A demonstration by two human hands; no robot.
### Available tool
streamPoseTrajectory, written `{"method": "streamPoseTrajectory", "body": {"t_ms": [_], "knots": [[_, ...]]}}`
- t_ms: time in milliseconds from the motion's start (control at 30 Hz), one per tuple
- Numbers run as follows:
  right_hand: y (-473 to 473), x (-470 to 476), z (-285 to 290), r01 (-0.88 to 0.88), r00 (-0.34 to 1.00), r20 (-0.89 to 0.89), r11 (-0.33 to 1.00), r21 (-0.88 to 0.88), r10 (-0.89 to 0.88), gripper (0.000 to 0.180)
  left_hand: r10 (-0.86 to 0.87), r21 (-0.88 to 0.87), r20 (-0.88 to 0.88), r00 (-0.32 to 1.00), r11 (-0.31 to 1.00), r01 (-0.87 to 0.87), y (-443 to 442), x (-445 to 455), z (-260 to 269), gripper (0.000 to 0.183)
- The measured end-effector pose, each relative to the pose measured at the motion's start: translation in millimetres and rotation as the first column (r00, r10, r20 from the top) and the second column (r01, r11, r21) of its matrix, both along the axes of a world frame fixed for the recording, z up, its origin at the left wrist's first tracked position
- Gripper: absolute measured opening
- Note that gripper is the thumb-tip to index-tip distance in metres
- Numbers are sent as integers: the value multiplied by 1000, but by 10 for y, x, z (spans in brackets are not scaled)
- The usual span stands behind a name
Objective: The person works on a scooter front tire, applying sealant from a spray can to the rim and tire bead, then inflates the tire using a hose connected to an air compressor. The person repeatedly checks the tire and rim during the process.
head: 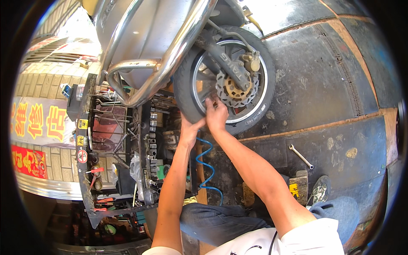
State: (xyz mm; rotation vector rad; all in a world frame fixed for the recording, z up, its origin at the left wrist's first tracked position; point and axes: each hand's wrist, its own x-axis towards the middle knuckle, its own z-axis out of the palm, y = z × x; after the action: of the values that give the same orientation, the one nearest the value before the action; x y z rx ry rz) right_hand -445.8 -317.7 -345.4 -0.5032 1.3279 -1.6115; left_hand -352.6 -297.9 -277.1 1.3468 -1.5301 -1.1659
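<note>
My left hand (190,130) is wrapped against the lower edge of the black front tyre (185,92), its fingers mostly hidden behind the rubber. Close beside it, my right hand (218,116) reaches over the tyre to the metal wheel rim (265,92). The right thumb and fingers are bent near the rim's inner side; whatever lies between them is too small to make out. A perforated brake disc (223,92) sits just beyond those fingertips. Below the left hand, a blue coiled air hose (204,156) runs down; its upper end is hidden.
Chrome crash bars (177,47) overhang the wheel at the upper left. Left of my arms stands a tool rack (145,188) with sockets (153,127) and hex wrenches. A combination wrench (301,156) lies on the dark floor mat (318,79), above a worn block (299,186).
</note>
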Motion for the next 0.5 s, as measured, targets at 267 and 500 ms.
{"method": "streamPoseTrajectory", "body": {"t_ms": [267,500], "knots": [[-25,9,-24,37,998,-45,998,-54,-40,42,-28,10,-12,1000,1000,28,-25,12,4,89],[-39,4,-106,-36,999,-26,997,-63,35,41,-33,5,-10,999,999,33,-35,28,-10,90]]}}
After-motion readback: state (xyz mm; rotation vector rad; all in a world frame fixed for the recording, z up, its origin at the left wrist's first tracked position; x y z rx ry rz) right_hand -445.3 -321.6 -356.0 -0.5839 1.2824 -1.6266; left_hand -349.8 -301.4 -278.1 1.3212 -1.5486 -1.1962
